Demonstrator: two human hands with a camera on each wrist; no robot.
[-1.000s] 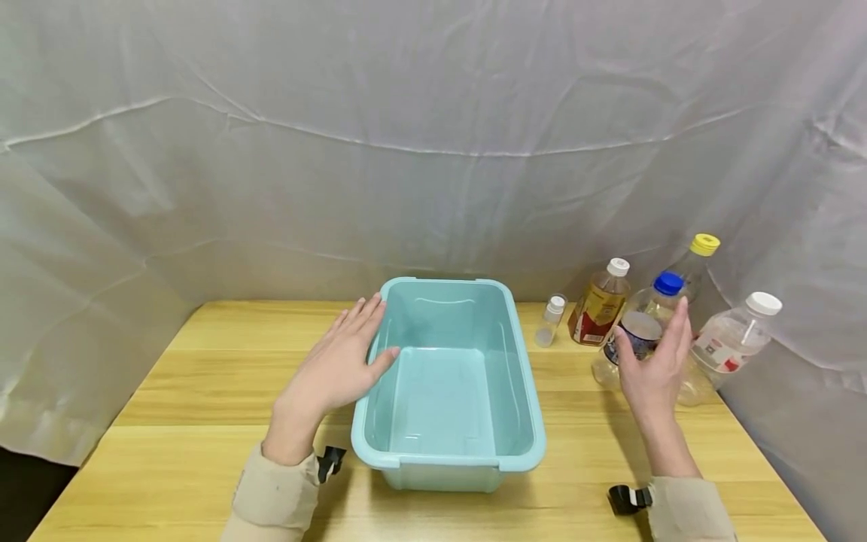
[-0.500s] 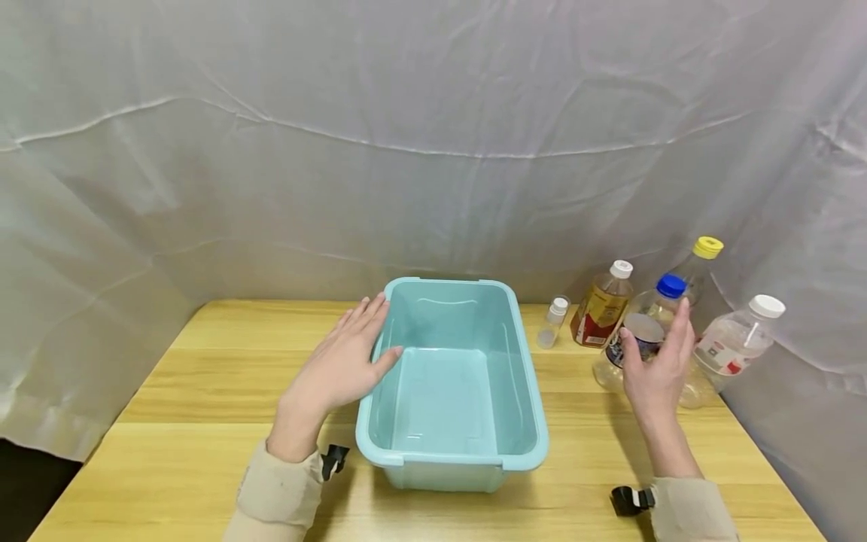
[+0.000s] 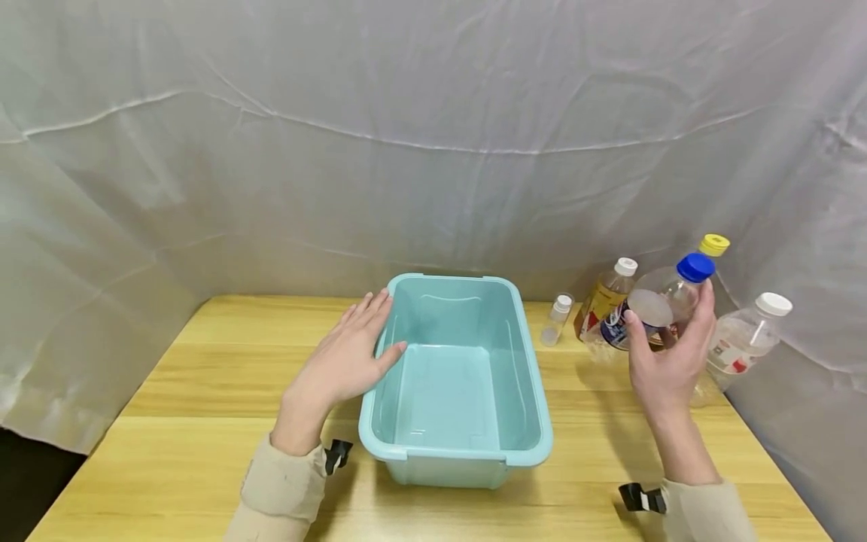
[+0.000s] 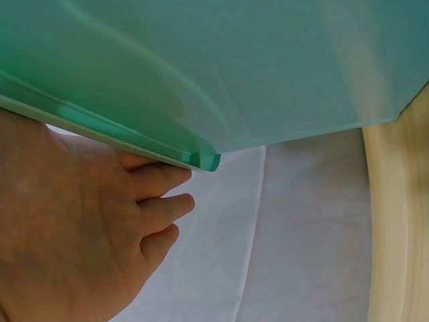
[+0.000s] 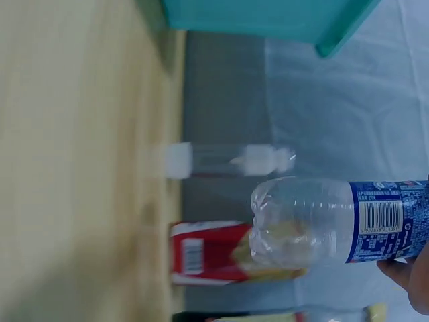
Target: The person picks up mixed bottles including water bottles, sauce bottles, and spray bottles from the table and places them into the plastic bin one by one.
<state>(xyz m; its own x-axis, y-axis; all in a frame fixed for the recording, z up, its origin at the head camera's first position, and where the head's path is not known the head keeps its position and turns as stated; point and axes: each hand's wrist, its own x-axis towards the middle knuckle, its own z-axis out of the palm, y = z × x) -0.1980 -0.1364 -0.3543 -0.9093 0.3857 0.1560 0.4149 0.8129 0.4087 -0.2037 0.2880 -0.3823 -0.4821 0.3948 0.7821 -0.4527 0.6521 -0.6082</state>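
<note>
Head view looks down; close wrist views, apparently sideways, share its bin (image 3: 447, 391).

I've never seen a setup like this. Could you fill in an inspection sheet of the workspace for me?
Surface: light wood-grain table.
Job's things: pale turquoise bin stands on the table; blue-capped plastic bottle is held off it.
Clutter: small clear white-capped bottle, bottle with red-and-yellow label, yellow-capped bottle partly hidden, and larger clear white-capped bottle, all right of the bin.
Grippers: a person's bare hands; left hand rests at the bin's left rim, right hand grips the blue-capped bottle. Black fittings sit at both cuffs.
Cables: nothing seen.
Surroundings: wrinkled grey sheeting behind and on both sides.
</note>
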